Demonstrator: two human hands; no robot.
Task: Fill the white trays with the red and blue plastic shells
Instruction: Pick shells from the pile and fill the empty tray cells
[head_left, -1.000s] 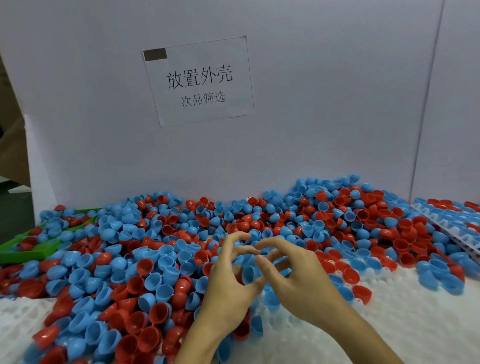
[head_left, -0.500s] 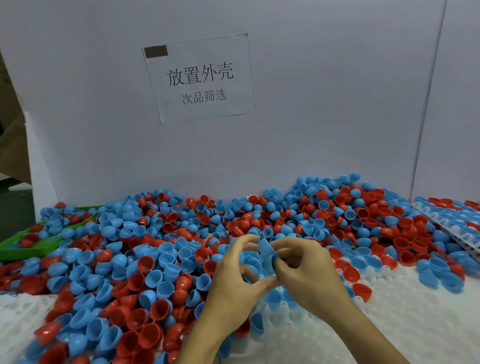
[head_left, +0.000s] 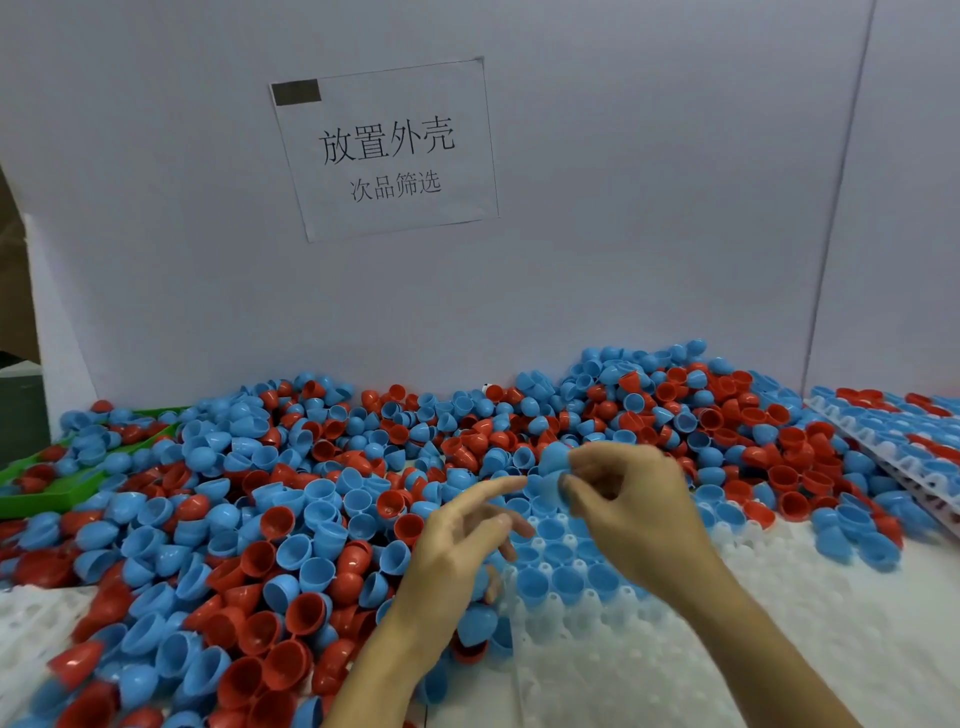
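1. We see the red and blue shells (head_left: 291, 519) as smooth plastic with a soft sheen.
2. We find the white tray (head_left: 779, 649) a matt, slightly translucent moulded plastic.
3. We read the backboard (head_left: 623, 208) as matt white card.
4. The sign (head_left: 387, 150) looks like paper under a faintly glossy film.
5. The green bin (head_left: 47, 493) is smooth plastic.

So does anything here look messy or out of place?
Yes: the loose pile of shells spills over the green tray at far left and the white tray in front, burying most of its pockets.
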